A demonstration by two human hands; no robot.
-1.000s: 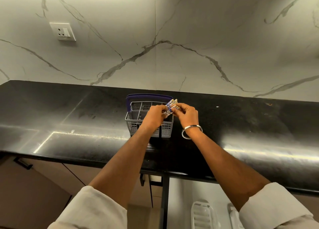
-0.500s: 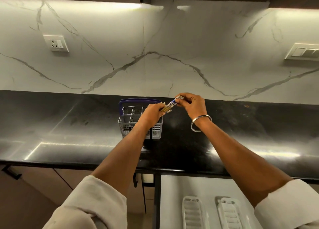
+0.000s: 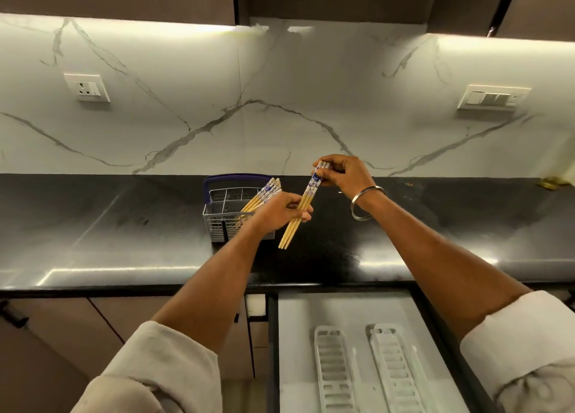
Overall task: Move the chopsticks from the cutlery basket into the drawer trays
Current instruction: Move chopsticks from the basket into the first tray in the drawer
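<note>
Her right hand (image 3: 343, 173) pinches the patterned tops of a small bunch of chopsticks (image 3: 300, 208), lifted clear of the black worktop (image 3: 124, 226), while the left hand (image 3: 280, 212) curls around their middle. At ten o'clock from that hand, more chopsticks (image 3: 263, 194) lean in the grey cutlery basket (image 3: 222, 216). Down at five o'clock, the open drawer (image 3: 311, 307) shows two white trays (image 3: 333, 372).

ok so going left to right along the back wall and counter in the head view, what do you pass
wall socket → cutlery basket → chopsticks bundle pulled out → steel bangle → switch plate
</note>
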